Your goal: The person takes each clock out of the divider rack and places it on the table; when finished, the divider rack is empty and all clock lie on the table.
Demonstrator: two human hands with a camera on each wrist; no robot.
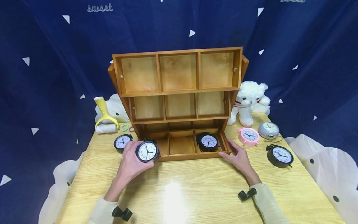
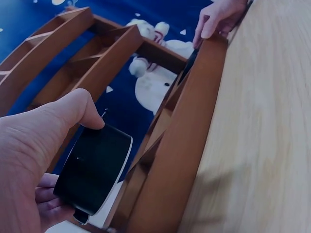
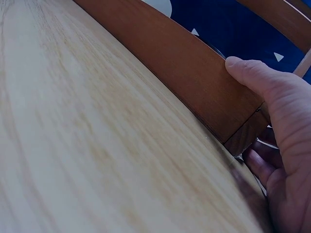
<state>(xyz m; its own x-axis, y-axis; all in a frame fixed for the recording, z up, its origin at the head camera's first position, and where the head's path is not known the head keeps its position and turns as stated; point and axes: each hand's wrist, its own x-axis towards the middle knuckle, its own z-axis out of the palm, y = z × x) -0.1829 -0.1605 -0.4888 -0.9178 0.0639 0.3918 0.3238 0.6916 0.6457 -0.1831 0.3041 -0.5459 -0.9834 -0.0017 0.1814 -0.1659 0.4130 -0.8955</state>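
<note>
My left hand (image 1: 130, 165) holds a round black alarm clock (image 1: 147, 151) with a white face, thumb and fingers about its sides. In the left wrist view the black body of this clock tilts beside the bottom tier. It overlaps the bottom left compartment of a three-tier wooden organizer (image 1: 179, 92) in the head view. Around the right front corner of the bottom tier, my right hand (image 1: 240, 159) grips the wood, its thumb at the top edge in the right wrist view. Another black alarm clock (image 1: 208, 142) sits in the bottom right compartment.
Left of the organizer stand a black clock (image 1: 122, 142), a yellow-handled lint roller (image 1: 106, 127) and small coloured rings (image 1: 124, 127). To the right are a pink clock (image 1: 249, 137), a grey-blue clock (image 1: 268, 129), another black clock (image 1: 279, 156) and a white plush bear (image 1: 246, 102).
</note>
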